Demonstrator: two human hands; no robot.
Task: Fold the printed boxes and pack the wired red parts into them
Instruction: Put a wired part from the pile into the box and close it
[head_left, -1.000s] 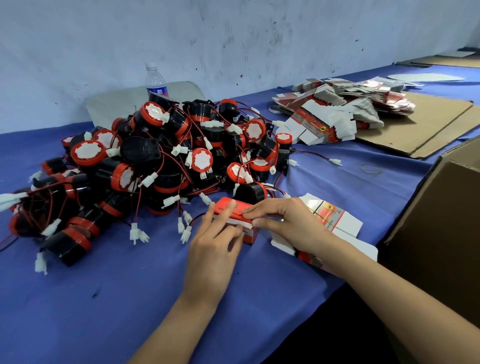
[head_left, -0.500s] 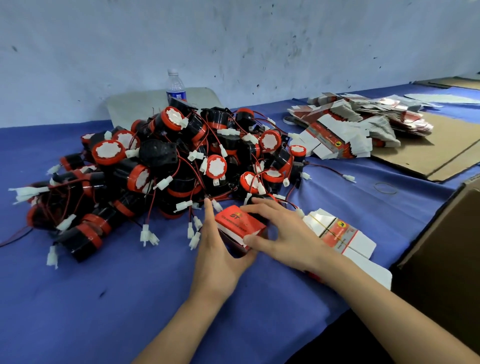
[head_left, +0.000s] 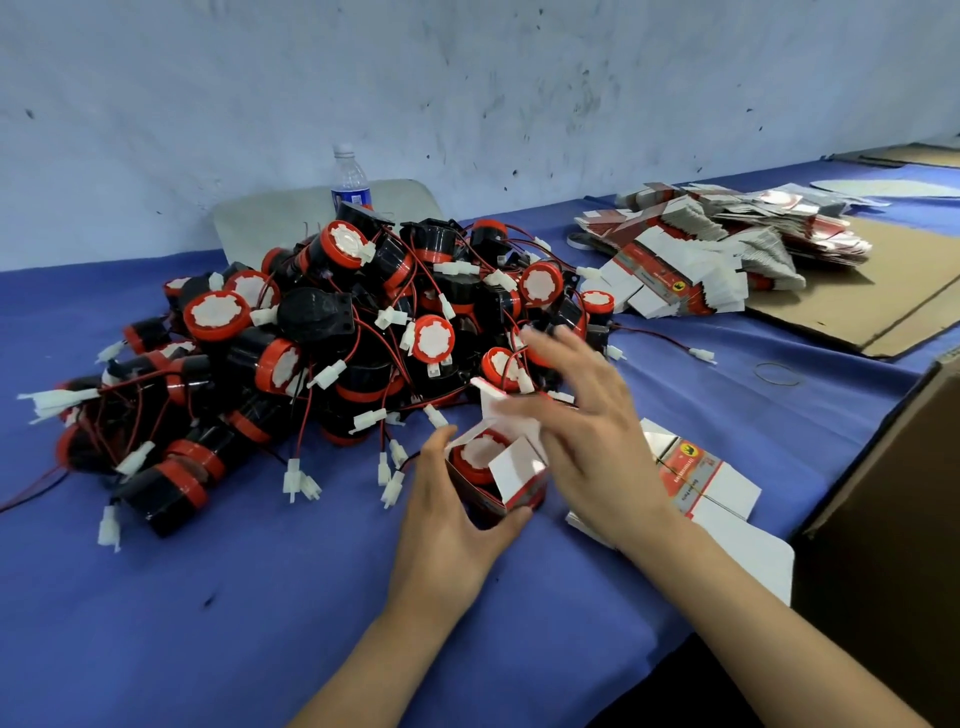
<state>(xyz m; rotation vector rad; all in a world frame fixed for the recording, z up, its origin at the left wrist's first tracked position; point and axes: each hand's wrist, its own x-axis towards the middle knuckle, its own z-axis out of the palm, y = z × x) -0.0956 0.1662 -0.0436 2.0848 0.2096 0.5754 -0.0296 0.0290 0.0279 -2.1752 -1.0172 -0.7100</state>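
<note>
Small printed box (head_left: 511, 480) upright on the blue cloth, top flaps open, one red-capped wired part (head_left: 475, 460) inside, heap of red-and-black wired parts (head_left: 332, 332) behind, flat box blanks (head_left: 691, 260) stacked far right

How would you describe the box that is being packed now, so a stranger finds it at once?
On the blue table, look just in front of the big pile of red parts. The small printed box stands in the left hand; unlike the flat boxes beside it, its flaps are open, with a red part inside.
</note>
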